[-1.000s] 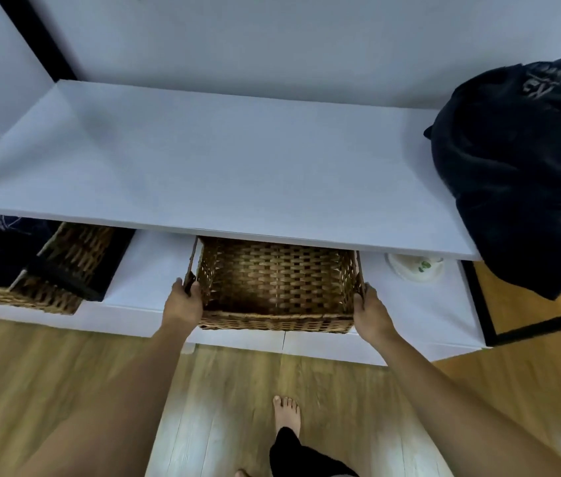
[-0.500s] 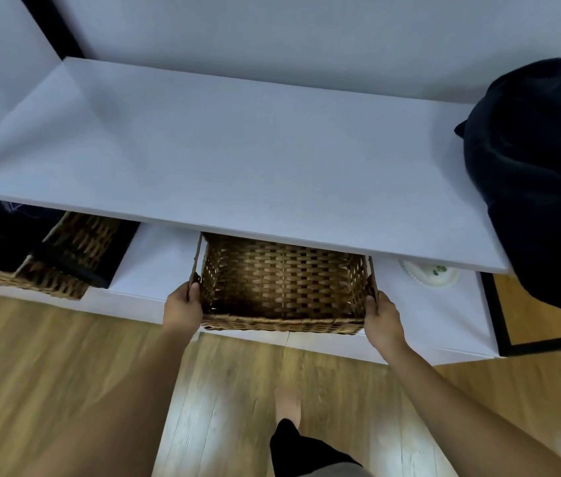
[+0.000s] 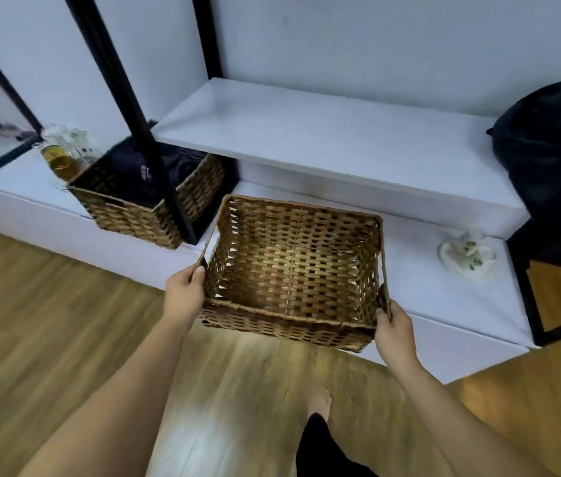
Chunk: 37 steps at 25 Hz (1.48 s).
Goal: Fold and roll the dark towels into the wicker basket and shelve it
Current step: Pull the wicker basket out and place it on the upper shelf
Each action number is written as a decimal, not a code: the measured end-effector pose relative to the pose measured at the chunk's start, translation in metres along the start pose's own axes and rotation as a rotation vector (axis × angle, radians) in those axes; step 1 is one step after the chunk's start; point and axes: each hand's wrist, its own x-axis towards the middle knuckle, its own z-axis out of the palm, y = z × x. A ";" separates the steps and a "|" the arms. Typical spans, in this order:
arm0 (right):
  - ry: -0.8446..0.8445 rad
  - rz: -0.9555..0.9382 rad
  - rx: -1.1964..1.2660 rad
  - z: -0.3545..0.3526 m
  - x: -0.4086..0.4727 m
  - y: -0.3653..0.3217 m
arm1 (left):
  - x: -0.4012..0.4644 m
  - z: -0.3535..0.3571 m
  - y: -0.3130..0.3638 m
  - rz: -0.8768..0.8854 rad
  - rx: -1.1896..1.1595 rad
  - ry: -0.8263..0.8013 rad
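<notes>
An empty brown wicker basket [image 3: 292, 270] hangs in the air in front of the white shelf unit, over the edge of the bottom board. My left hand [image 3: 182, 294] grips its left side wall near the front corner. My right hand [image 3: 394, 330] grips the right front corner. A heap of dark towels [image 3: 554, 146] lies on the right end of the white upper shelf [image 3: 323, 132]. The inside of the basket holds nothing.
A second wicker basket [image 3: 148, 197] with dark cloth inside stands on the bottom board [image 3: 420, 280] at the left, behind a black post [image 3: 134, 115]. A glass jar [image 3: 60, 156] stands beside it. A white ceramic piece [image 3: 466, 256] sits at the right. Wooden floor and my foot lie below.
The basket has come out from under the upper shelf toward me and now hangs free in both hands. My view has pulled back and turned left.
</notes>
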 end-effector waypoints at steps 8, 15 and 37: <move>-0.011 -0.227 0.457 -0.002 -0.136 -0.106 | -0.062 -0.125 0.071 0.019 -0.421 0.084; 0.039 -0.538 0.516 -0.021 -0.151 -0.187 | -0.085 -0.153 0.165 0.215 -0.657 -0.011; 0.221 -0.455 0.419 0.028 0.122 -0.320 | 0.200 -0.014 0.279 0.167 -0.453 -0.039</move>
